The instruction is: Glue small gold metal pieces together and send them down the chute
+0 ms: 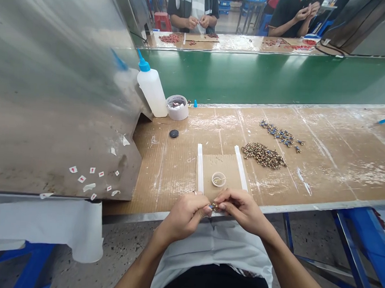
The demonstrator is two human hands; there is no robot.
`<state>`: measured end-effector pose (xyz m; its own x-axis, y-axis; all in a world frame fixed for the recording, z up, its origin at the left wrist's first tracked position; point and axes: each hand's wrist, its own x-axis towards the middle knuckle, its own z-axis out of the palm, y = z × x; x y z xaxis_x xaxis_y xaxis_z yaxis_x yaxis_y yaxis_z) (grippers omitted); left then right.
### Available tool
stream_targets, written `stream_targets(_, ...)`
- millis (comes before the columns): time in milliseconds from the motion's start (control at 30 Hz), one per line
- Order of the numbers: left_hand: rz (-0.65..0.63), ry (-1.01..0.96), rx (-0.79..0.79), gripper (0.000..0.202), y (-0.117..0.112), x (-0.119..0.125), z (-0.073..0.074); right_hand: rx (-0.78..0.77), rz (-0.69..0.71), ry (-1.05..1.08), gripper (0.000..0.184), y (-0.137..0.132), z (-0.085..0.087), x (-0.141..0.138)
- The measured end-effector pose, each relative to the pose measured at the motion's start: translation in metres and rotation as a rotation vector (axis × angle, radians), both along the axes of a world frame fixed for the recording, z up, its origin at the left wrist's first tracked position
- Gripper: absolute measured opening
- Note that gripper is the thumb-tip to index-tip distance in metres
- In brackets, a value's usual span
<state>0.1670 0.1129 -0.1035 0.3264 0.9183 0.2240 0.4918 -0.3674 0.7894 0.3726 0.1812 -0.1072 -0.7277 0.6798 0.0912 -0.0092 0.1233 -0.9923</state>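
At the table's front edge my left hand [188, 213] is closed in a pinch on a small blue-and-brass metal part [213, 206]. Thumb and fingers of my right hand [240, 208] are pinched at the brass-coloured end of that same part; fingertips hide much of it. Just beyond my hands stands a small round cup [218, 179] with a thin, pale stick or wire in it. It rests on a cardboard pad [220, 161] held by white tape strips. To the right lie a pile of small brass-coloured parts [265, 156] and, behind it, scattered blue-and-brass parts [279, 133].
A bottle with a blue nozzle [153, 87] and a tape roll [177, 108] holding scraps stand at back left, near a black round object [174, 133]. A metal housing [68, 88] bounds the left. Beyond the green conveyor belt [249, 75], two people handle small pieces.
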Motion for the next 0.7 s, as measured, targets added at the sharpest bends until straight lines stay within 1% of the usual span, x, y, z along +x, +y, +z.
stream_targets(67, -0.028, -0.056, -0.064, 0.033, 0.0004, -0.0022, 0.0028, 0.045, 0.016, 0.029, 0.012, 0.0006, 0.0008, 0.0011)
stream_targets(133, -0.05, -0.084, -0.1, 0.034, 0.001, -0.004, 0.005, 0.138, 0.033, 0.04, 0.012, 0.0013, 0.003, 0.0008)
stream_targets(233, -0.071, -0.098, -0.112, 0.036, 0.0015, -0.0047, 0.0065, 0.281, 0.049, 0.047, 0.009, 0.0024, 0.0066, -0.0019)
stream_targets(300, -0.079, -0.1, -0.114, 0.038, 0.0014, -0.0041, 0.0066, 0.321, 0.049, 0.056, 0.009, 0.0029, 0.0074, -0.0038)
stream_targets(367, -0.085, -0.098, -0.107, 0.04, 0.0014, -0.0033, 0.0061, 0.325, 0.037, 0.059, 0.009, 0.0026, 0.0066, -0.0048)
stream_targets(467, -0.088, -0.081, -0.083, 0.043, 0.0019, -0.0019, 0.0045, 0.288, 0.004, 0.053, 0.006, 0.0003, 0.004, -0.0046)
stream_targets(600, -0.049, -0.018, -0.046, 0.048, 0.0025, -0.0004, 0.002, 0.222, -0.041, 0.014, 0.005, -0.004, 0.003, -0.0037)
stream_targets(700, -0.016, -0.002, -0.041, 0.044, 0.0018, 0.0011, 0.0017, 0.186, -0.054, -0.004, 0.007, -0.0053, 0.0047, -0.0041)
